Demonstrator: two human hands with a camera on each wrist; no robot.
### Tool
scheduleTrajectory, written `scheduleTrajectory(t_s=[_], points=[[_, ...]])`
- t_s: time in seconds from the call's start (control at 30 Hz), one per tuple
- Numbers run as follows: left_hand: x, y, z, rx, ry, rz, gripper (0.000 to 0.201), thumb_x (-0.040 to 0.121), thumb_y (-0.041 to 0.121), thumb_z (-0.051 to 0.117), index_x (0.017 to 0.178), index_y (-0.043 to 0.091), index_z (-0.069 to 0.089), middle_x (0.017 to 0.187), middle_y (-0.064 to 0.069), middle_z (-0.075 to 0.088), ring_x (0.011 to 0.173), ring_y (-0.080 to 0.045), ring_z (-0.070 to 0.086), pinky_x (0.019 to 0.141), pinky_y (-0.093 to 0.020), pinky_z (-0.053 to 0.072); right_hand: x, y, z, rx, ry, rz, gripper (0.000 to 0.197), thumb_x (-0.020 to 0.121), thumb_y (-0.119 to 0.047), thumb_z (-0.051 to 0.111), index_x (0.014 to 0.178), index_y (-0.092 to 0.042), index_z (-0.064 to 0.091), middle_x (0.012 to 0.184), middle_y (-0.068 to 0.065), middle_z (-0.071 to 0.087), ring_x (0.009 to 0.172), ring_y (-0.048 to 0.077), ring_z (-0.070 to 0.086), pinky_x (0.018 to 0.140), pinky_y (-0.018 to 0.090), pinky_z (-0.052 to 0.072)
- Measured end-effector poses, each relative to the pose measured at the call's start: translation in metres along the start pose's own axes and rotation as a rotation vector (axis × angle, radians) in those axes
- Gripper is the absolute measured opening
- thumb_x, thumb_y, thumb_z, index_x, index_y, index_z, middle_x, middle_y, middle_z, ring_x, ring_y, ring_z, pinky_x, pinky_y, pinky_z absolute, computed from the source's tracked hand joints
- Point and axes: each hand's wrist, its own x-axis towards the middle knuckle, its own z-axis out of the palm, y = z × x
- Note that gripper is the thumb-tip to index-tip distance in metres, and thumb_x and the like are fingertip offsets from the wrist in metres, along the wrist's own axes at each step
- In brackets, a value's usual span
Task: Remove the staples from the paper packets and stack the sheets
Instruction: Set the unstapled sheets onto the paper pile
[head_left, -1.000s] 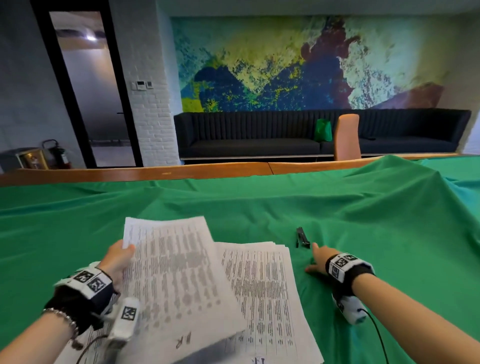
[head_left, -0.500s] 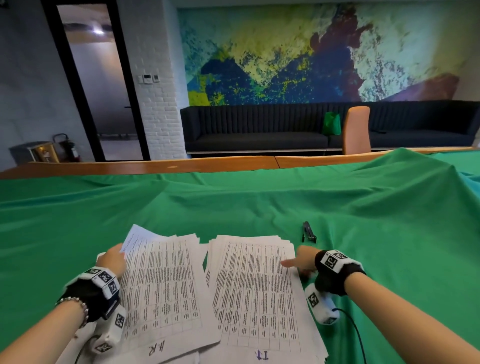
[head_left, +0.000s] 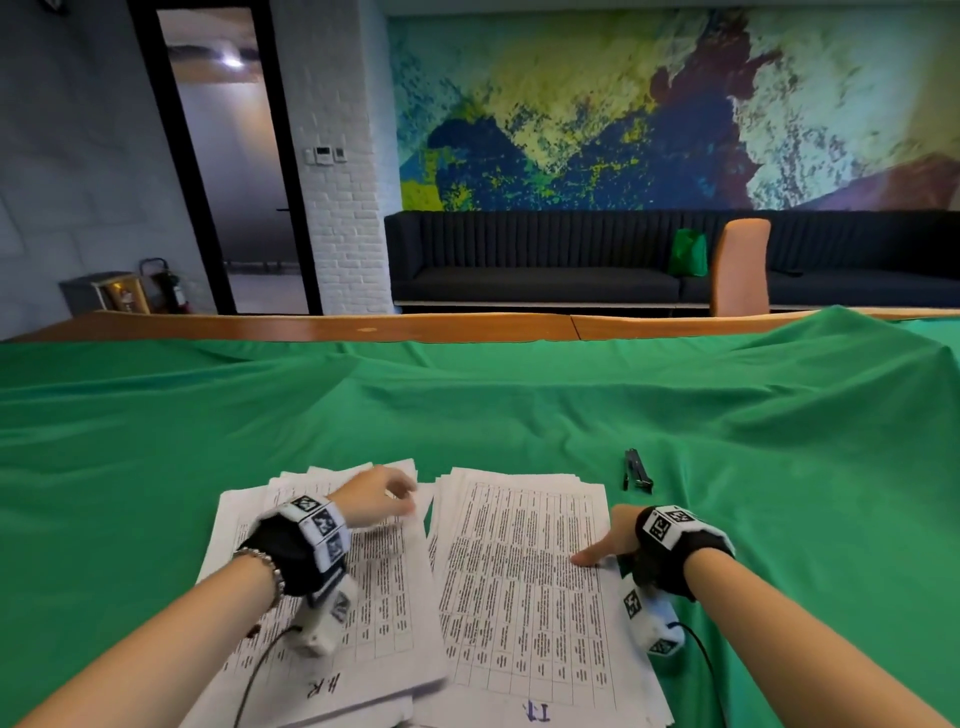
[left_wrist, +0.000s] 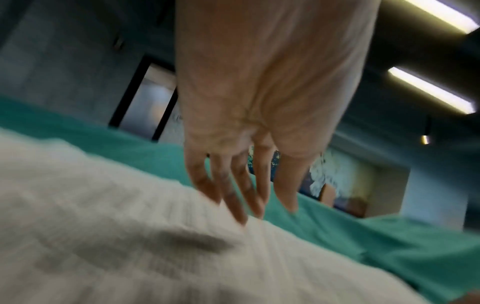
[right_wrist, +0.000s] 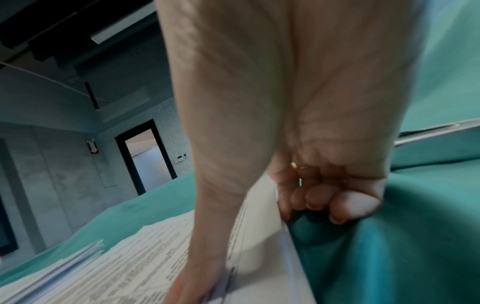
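Two piles of printed sheets side by side near the front edge of the table, on a green cloth (head_left: 519, 405).

Left pile (head_left: 332, 597): loosely fanned, far corners splayed, top sheet marked by hand at its near edge. Left hand (head_left: 376, 496) over the far end of this pile, fingers (left_wrist: 233, 197) straight and slightly spread, pointing down, tips just touching or brushing the top sheet; nothing grasped. Much blur in the left wrist view, so exact contact hard to tell.

Right pile (head_left: 524, 582): squarer, edges roughly even, blue handwriting at the near edge of the top sheet. Right hand (head_left: 610, 540) at the pile's right edge, thumb (right_wrist: 197, 267) laid flat on the top sheet, the other fingers (right_wrist: 319, 201) curled under the edge of the paper against the cloth, so grasping the side of the pile between thumb and fingers. Gold ring (right_wrist: 297, 165) on one finger.

Black staple remover (head_left: 636, 470) lying on the cloth just beyond the far right corner of the right pile, apart from both hands, untouched.

Black wrist straps with white marker blocks on both forearms, a beaded bracelet (head_left: 265, 566) on the left one.

Beyond the cloth, bare wood along the far edge of the table (head_left: 311, 327); behind it a dark sofa (head_left: 545, 260), an orange chair back (head_left: 740, 265) and a painted wall (head_left: 649, 104).
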Motion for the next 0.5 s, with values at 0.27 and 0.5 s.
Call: scheduleTrajectory(t_s=[0.27,0.5], points=[[0.027,0.042,0.055,-0.148,-0.136,-0.268,0.09,0.082,0.033,0.073,0.15,0.012,0.019,0.152,-0.01,0.034,0.134,-0.028,0.041,0.11,-0.043,0.036,-0.002,-0.002,-0.006,0.11,-0.085,0.013,0.092,0.019,-0.08,0.079,0.094,-0.026,0.075,0.087,-0.009,0.076,0.086,0.017,0.072,0.089,0.037,0.056],[0.023,0.053,0.064,-0.215,-0.152,-0.336,0.075,0.076,0.031,0.079,0.134,0.004,0.04,0.135,-0.01,0.05,0.124,-0.029,0.048,0.099,-0.038,0.042,-0.008,-0.004,-0.005,0.241,-0.083,0.077,0.081,0.033,-0.066,0.089,0.099,-0.02,0.075,0.088,-0.007,0.075,0.069,0.014,0.061,0.066,0.026,0.052]])
